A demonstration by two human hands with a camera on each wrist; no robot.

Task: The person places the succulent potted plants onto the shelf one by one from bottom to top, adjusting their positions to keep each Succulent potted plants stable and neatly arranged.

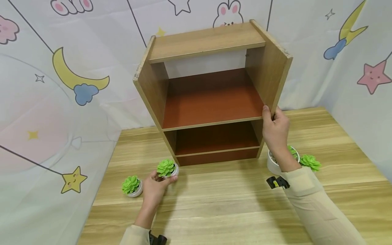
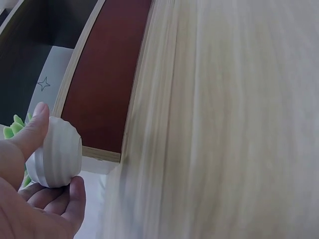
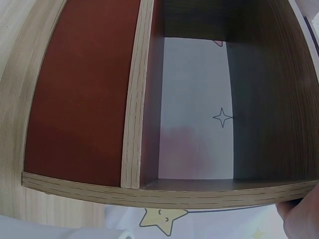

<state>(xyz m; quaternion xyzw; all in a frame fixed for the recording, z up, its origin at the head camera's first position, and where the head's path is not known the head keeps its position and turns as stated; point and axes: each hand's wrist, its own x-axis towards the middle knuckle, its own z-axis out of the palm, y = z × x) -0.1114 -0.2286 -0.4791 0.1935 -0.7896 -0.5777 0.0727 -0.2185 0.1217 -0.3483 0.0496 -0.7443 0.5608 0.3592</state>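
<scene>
A wooden shelf unit with red-brown boards stands at the back of the table. My right hand grips the front edge of its right side panel, thumb on the inner face. In the right wrist view only part of that hand shows at the lower right. Beside the unit's lower left corner, my left hand holds a small potted succulent between thumb and fingers. The left wrist view shows its ribbed white pot tilted sideways in the picture, with the green leaves mostly hidden behind the thumb.
Another potted succulent stands left of my left hand. Partly hidden by my right forearm is a larger white pot, with a green succulent to its right. A printed cloth hangs behind and beside the wooden table.
</scene>
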